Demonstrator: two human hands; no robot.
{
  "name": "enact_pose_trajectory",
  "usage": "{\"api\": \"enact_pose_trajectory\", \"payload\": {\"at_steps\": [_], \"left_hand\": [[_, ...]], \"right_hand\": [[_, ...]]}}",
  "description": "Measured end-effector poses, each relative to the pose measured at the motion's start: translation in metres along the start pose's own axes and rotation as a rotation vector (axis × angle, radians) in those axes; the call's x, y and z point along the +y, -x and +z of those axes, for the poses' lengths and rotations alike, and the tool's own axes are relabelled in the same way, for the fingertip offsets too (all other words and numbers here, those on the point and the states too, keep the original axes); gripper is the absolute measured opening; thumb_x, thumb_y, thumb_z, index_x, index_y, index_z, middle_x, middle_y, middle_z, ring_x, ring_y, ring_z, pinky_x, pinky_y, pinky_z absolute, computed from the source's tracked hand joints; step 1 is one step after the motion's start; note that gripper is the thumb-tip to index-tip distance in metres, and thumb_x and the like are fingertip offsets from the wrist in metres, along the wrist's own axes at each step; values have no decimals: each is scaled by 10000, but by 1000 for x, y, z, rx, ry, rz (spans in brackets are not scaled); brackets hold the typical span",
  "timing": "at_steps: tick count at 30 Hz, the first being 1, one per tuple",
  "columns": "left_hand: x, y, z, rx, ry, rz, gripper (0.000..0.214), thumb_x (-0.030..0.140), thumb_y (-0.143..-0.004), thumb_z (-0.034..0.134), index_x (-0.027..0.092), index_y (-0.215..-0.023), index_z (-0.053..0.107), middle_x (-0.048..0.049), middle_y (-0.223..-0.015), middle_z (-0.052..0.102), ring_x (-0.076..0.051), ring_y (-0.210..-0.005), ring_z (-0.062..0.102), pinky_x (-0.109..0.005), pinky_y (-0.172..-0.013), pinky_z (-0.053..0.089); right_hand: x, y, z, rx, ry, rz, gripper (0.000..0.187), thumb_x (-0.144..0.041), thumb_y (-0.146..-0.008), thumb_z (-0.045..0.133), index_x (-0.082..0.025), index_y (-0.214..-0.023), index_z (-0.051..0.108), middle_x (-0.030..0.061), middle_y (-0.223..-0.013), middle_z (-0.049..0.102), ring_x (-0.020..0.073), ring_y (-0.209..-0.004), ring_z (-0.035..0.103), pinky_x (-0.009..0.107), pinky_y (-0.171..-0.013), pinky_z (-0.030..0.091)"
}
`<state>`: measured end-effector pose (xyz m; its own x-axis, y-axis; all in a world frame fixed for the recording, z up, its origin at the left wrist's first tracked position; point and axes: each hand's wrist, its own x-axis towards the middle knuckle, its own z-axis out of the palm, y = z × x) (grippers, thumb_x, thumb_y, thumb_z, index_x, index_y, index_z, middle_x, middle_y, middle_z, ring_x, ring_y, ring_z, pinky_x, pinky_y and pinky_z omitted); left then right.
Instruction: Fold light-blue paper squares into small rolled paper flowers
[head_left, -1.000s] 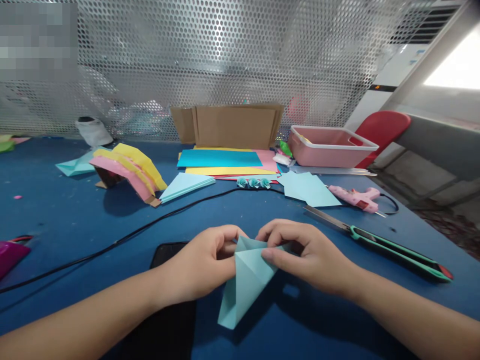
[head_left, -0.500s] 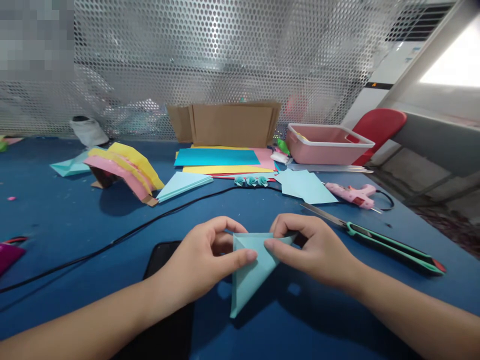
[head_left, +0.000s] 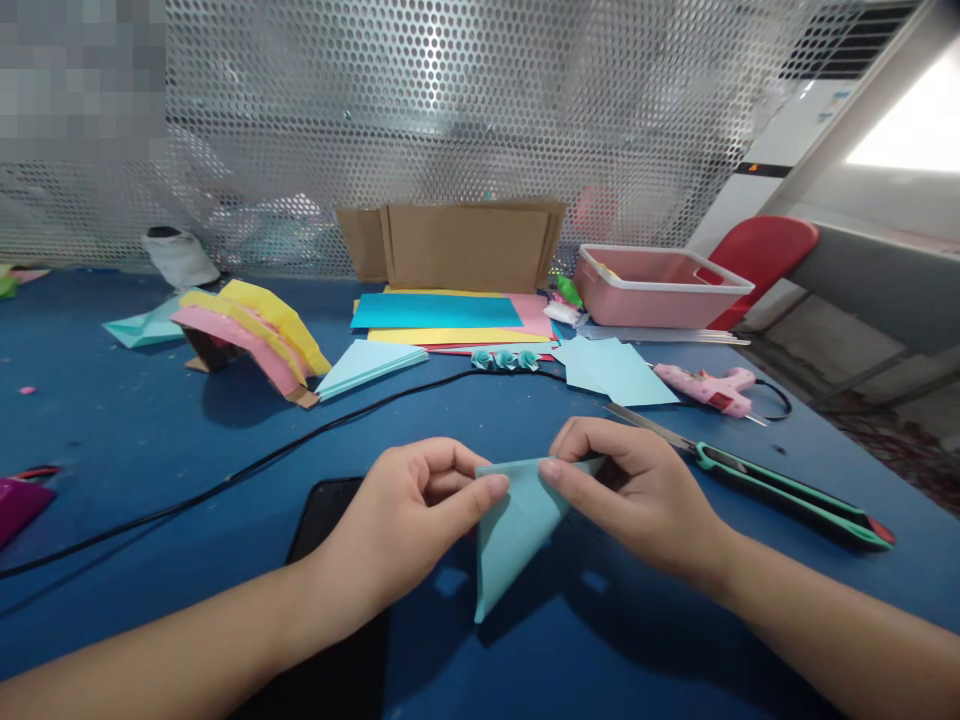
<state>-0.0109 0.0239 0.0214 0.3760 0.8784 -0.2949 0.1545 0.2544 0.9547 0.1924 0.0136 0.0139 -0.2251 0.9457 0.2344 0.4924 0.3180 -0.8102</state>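
A light blue folded paper triangle hangs point-down between my hands, a little above the blue table. My left hand pinches its upper left corner, thumb in front and fingers behind. Along the top edge on the right, my right hand grips the paper between thumb and curled fingers. Below my left wrist lies a black phone, partly covered by the forearm. A green and black utility knife with its blade out rests to the right of my right hand.
Behind the hands are blue paper squares, folded triangles and three paper flowers. A pink glue gun and pink basket stand right. A paper-covered arch is left; a black cable crosses the table.
The triangle's top edge has been folded over or tilted, and its front flap no longer shows. My left thumb has shifted up toward the corner; both hands still hold the paper.
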Motion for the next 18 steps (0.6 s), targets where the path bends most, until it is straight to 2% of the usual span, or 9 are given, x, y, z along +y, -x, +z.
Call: {"api": "enact_pose_trajectory", "payload": {"at_steps": [9,18], "left_hand": [[-2,0,0,-14,-1,12,322,467,-724,728,160,-765,640,7,-646,642,-116,-597,556,-214,-587,447],[-3,2,0,6,-124,94,302,477,-771,673,175,-777,682,-14,-638,664,-162,-582,596,-241,-542,468]], "right_hand": [[-1,-4,0,12,3,-3,236,-290,-834,560,-190,-622,531,17,-606,569,135,-553,509,256,-504,398],[-1,-3,0,19,30,-9,230,-286,-833,576,-189,-627,543,11,-606,581,130,-556,515,242,-503,400]]}}
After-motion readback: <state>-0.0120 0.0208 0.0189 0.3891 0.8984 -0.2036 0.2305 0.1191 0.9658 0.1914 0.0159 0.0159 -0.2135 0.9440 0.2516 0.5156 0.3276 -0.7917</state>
